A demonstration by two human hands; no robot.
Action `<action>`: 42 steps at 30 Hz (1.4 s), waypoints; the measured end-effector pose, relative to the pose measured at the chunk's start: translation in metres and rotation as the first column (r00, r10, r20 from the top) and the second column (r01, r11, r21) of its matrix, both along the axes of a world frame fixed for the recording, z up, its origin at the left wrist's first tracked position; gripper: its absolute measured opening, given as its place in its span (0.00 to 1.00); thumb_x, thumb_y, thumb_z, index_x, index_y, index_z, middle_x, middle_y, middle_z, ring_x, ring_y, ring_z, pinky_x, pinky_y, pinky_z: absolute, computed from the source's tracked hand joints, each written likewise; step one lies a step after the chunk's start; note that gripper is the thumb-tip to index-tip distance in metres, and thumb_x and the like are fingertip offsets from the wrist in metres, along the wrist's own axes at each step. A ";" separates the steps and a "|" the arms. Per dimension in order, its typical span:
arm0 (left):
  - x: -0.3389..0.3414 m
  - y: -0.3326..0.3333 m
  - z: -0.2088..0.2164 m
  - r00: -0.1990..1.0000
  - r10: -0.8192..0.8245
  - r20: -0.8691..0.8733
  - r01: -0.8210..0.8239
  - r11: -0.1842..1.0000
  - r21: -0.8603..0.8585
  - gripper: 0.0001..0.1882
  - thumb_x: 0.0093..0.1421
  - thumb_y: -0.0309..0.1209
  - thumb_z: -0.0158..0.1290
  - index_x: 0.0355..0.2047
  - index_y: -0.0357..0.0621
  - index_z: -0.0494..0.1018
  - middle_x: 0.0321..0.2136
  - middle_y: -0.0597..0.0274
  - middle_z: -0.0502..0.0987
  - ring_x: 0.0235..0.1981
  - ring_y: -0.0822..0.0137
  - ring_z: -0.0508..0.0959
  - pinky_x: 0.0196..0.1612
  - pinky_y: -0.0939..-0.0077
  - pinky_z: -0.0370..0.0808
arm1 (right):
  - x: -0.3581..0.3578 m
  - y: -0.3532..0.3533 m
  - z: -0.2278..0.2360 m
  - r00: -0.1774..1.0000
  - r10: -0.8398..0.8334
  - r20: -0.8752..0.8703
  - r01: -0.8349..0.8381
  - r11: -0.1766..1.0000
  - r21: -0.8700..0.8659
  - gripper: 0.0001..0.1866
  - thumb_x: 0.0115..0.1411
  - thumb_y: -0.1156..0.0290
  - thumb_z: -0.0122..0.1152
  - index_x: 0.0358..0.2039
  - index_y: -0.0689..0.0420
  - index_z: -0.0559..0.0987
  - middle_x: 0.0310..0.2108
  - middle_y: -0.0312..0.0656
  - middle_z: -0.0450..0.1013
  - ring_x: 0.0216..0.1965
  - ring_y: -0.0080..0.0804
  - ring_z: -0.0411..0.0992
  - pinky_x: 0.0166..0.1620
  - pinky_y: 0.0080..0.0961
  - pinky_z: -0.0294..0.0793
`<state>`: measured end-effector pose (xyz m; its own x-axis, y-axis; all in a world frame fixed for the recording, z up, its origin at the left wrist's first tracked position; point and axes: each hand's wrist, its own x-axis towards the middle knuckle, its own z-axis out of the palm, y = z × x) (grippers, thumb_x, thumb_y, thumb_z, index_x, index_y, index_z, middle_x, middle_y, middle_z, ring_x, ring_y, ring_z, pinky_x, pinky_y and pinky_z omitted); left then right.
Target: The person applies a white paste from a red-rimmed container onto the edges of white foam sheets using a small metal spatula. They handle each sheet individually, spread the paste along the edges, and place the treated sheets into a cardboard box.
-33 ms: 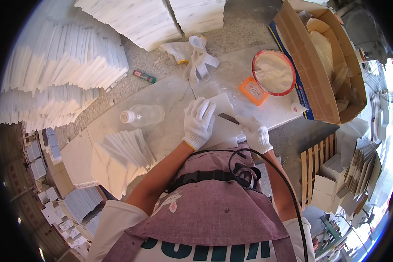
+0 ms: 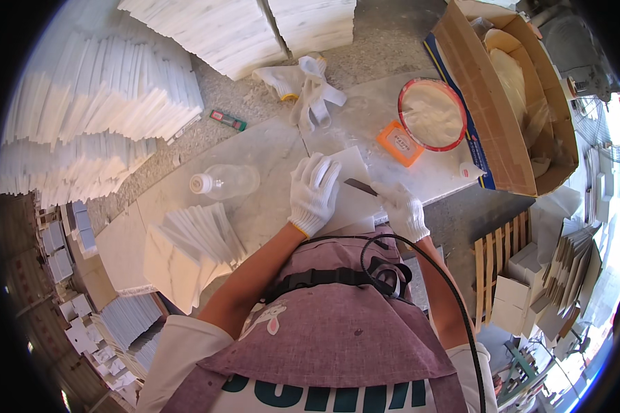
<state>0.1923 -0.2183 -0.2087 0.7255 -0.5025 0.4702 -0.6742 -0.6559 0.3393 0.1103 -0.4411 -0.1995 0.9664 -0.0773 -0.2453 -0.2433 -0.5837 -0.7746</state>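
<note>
Left hand (image 2: 313, 196), gloved, is resting palm-down over the left side of a white tile (image 2: 351, 203); fingers are lying side by side, slightly bent, and whether the thumb is clamping the edge I cannot tell. Right hand (image 2: 402, 210), gloved, is gripping a dark blade (image 2: 360, 186), its tip pointing left across the tile; contact I cannot tell. Tile is lying just in front of the apron (image 2: 351, 303), between the hands.

Judging: step in hand seems to be bringing the blade to the tile's right side while the left hand is steadying it. Any stroke would be calling for a firm left hold, fingers off the blade's line.

Left to right: stacks (image 2: 110, 103) are filling the far left. Near left, a tile fan (image 2: 186, 251) is overhanging the slab's (image 2: 275, 151) near edge. Just beyond, a bottle (image 2: 227, 182) is lying on its side, a small cutter (image 2: 228, 120) farther off. Loose gloves (image 2: 279, 81) are lying far of the tile. Right of them, an orange case (image 2: 400, 144) is sitting beside a red-rimmed tub (image 2: 430, 80); a box (image 2: 486, 117) is bounding the right.

Room: bare slab is showing between bottle and left hand. Right forearm is crossing the near edge, so low sweeps would be meeting it.
</note>
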 end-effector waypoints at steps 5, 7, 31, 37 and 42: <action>0.001 0.000 0.002 1.000 -0.009 0.001 0.009 1.000 -0.006 0.24 0.49 0.28 0.58 0.49 0.46 0.74 0.51 0.55 0.70 0.48 0.49 0.72 0.47 0.57 0.70 | 0.002 0.004 0.005 0.998 -0.026 0.058 0.024 0.999 0.029 0.20 0.56 0.75 0.55 0.49 0.46 0.80 0.31 0.48 0.74 0.32 0.45 0.75 0.36 0.35 0.73; 0.001 0.000 -0.001 1.000 0.015 0.002 -0.014 1.000 -0.017 0.24 0.49 0.27 0.58 0.49 0.46 0.74 0.50 0.55 0.71 0.47 0.50 0.72 0.47 0.57 0.70 | 0.001 0.005 0.006 0.998 -0.033 0.050 0.032 0.999 0.020 0.20 0.56 0.76 0.55 0.49 0.46 0.80 0.32 0.47 0.74 0.33 0.45 0.75 0.36 0.35 0.73; 0.001 -0.003 0.005 1.000 0.016 -0.024 -0.016 1.000 -0.010 0.24 0.48 0.26 0.58 0.49 0.45 0.73 0.50 0.55 0.70 0.48 0.49 0.71 0.48 0.56 0.70 | -0.006 0.006 -0.003 0.996 -0.031 0.080 0.032 0.999 -0.016 0.22 0.55 0.77 0.53 0.51 0.45 0.79 0.32 0.46 0.75 0.33 0.48 0.75 0.35 0.36 0.75; 0.000 -0.001 0.006 0.998 0.019 -0.061 -0.018 1.000 0.004 0.23 0.49 0.26 0.57 0.49 0.46 0.73 0.50 0.54 0.70 0.47 0.48 0.71 0.47 0.57 0.70 | -0.026 0.008 0.005 0.998 -0.069 0.006 0.069 0.998 0.004 0.20 0.57 0.73 0.54 0.50 0.45 0.80 0.32 0.45 0.75 0.33 0.47 0.75 0.36 0.37 0.75; 0.000 -0.002 0.003 1.000 0.006 -0.027 -0.006 1.000 0.010 0.23 0.49 0.26 0.57 0.49 0.45 0.73 0.50 0.54 0.70 0.47 0.48 0.71 0.48 0.56 0.69 | -0.010 0.003 -0.005 0.998 -0.058 0.005 0.058 0.998 -0.028 0.20 0.57 0.75 0.54 0.50 0.45 0.80 0.33 0.47 0.75 0.34 0.46 0.75 0.38 0.36 0.75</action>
<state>0.1925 -0.2204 -0.2058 0.7407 -0.5027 0.4457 -0.6612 -0.6630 0.3510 0.0999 -0.4383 -0.2043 0.9611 -0.1405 -0.2379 -0.2742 -0.5906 -0.7590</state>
